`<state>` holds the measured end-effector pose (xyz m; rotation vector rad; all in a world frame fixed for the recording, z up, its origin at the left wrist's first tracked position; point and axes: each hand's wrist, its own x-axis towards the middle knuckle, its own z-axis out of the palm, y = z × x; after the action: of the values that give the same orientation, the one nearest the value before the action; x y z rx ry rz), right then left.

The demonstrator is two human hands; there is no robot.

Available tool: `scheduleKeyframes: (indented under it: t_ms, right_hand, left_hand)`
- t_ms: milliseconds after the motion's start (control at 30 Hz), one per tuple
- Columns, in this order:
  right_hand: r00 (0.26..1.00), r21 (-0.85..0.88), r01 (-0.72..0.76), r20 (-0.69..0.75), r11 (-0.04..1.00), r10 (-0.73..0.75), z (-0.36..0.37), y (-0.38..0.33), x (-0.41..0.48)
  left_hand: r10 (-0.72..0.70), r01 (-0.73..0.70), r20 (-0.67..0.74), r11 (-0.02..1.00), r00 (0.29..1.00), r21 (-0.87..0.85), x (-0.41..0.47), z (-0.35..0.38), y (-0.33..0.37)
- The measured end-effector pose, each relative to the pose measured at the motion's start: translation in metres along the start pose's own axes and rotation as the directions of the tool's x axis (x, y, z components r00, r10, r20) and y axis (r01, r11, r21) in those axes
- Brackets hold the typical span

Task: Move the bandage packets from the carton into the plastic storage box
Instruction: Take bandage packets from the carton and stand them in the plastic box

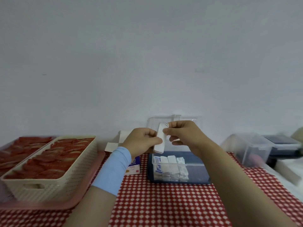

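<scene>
A stack of white bandage packets [160,141] is held up above the clear plastic storage box [195,164]. My left hand [141,141] grips the stack's lower part from the left. My right hand [182,133] pinches its top end from the right. Inside the box, several rows of white and blue packets [170,169] stand on edge at its left side. The open carton [133,166], white and blue with its flaps up, stands just left of the box, mostly hidden behind my left wrist and its light blue sleeve.
A beige perforated basket [54,181] full of red sachets sits on a pink tray [49,205] at the left. The box's clear lid [173,119] leans against the wall behind. More clear containers [252,149] stand at the right on the red checked cloth [164,203].
</scene>
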<state>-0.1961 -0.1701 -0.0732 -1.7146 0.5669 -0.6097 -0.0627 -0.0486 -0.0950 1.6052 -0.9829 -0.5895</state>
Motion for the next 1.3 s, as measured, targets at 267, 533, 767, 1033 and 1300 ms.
scheduleKeyframes:
  t_ms: [267,533,767,1033,1300]
  right_hand:
    - [0.989,-0.045,-0.095,0.108,0.994,0.099,-0.043,-0.001,-0.006]
    - [0.991,-0.219,-0.127,-0.068,0.967,0.115,-0.056,0.02,0.001]
    - [0.951,-0.508,-0.309,-0.168,0.804,0.259,-0.041,0.055,0.022]
    - [0.947,-0.798,-0.307,-0.202,0.519,0.25,-0.042,0.057,0.029]
    - [0.892,-0.953,-0.215,-0.103,0.212,0.44,-0.022,0.055,0.037]
  left_hand:
    - [-0.036,0.035,0.043,0.999,0.998,0.004,0.01,0.043,0.013]
    - [-0.032,0.01,0.071,0.957,0.997,0.29,0.026,0.065,0.004]
    - [-0.107,-0.112,0.239,0.657,0.965,0.746,0.019,0.067,-0.011]
    - [-0.192,-0.247,0.428,0.586,0.883,0.772,0.027,0.082,-0.027]
    - [-0.224,-0.218,0.407,0.573,0.885,0.79,0.039,0.089,-0.048]
